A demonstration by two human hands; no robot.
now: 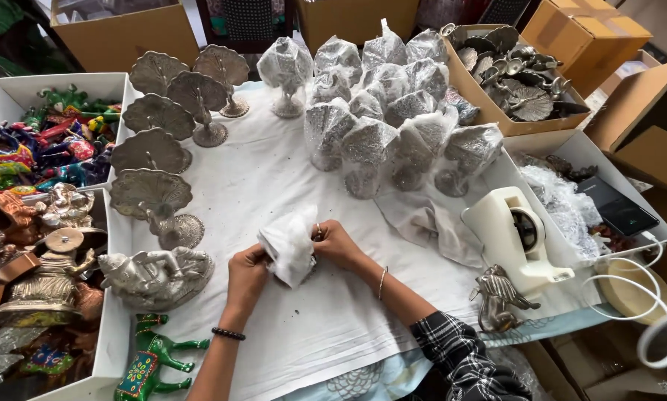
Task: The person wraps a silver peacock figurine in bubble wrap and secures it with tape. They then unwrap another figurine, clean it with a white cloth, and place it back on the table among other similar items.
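Two hands met near the front edge of the tabletop [289, 178], both closed on one white wrapped bundle [289, 246]. The left hand [246, 273] pinched the bundle's lower left side; the right hand [335, 243] gripped its right side, fingers curled around something small and metallic that was mostly hidden by the wrapping. The wrapping looked thin, soft and crumpled, so it would likely give under the fingers and slip over the hard piece inside. That piece was probably stiff and fairly heavy for its bulk, judging from the bare metal peacock figures [155, 152] ranged along the left edge. A firm hold would best go on the solid core through the wrapping, not on the loose folds.

Toward the back edge stood a cluster of wrapped figures [382, 104] in clear film. A silver figurine [155, 276] lay just left of the left hand, and a green painted horse [151, 364] at the front left corner. A white tape dispenser [515, 238] and a small metal animal [498, 298] sat toward the right edge. Trays of coloured and brass figures [44, 148] adjoined the left edge.
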